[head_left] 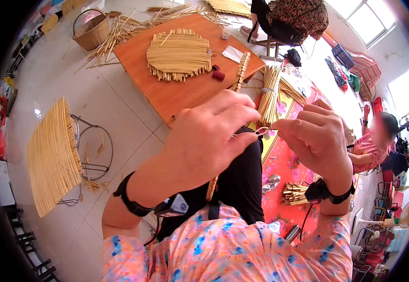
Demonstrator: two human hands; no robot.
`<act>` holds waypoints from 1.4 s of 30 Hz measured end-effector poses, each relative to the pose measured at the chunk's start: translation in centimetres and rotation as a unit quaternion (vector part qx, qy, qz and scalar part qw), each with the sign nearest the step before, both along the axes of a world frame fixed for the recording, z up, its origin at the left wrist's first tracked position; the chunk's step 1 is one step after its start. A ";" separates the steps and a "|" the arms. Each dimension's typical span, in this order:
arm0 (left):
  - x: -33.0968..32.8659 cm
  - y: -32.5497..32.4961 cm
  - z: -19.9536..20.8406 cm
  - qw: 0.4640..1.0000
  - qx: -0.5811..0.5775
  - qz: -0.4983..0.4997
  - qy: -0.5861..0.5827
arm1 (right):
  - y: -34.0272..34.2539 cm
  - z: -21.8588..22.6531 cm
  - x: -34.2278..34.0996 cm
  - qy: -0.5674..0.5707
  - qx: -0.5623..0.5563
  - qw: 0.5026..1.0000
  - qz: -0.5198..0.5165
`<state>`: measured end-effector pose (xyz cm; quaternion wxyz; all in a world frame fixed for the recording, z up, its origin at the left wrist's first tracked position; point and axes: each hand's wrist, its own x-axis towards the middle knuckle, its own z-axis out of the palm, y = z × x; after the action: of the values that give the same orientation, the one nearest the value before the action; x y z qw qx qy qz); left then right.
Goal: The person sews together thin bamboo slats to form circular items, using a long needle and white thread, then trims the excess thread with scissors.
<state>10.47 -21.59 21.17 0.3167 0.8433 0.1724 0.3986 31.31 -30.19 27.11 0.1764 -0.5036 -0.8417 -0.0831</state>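
Over my lap, both hands are raised close together with a pale looped cord (261,131) between their fingertips. My left hand (214,124) has thumb and fingers curled toward each other, with the cord running from between them. My right hand (313,134) pinches the cord's other side between thumb and forefinger; whether a needle is there too is too small to tell. Beneath my left hand, a long narrow straw strip (242,71) runs from the table edge down to my lap, partly hidden. Just beyond the fingers stands a tied bundle of straw stalks (270,91).
On the orange table (143,91) lie a round straw mat (179,52), dark red thread spools (218,75) and white paper (233,54). A straw panel (52,160) leans on a metal stool at left. A wicker basket (92,32) stands far left. Another person (371,145) sits at right.
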 end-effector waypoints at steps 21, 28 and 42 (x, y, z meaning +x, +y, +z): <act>0.4 2.2 -3.9 0.994 0.048 0.088 0.046 | -0.3 -1.8 1.7 -0.043 -0.061 0.997 0.019; 0.0 2.6 -5.5 0.978 0.113 0.165 0.061 | 0.2 -4.4 1.8 -0.084 -0.147 0.985 0.025; -2.6 3.4 -12.5 0.981 -0.170 0.022 0.086 | 0.0 -7.2 3.8 0.087 -0.163 0.983 0.010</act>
<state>7.90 -18.20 8.69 0.4306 0.8044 0.2827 0.2959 35.09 -30.15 19.94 0.1653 -0.5223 -0.8305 0.1007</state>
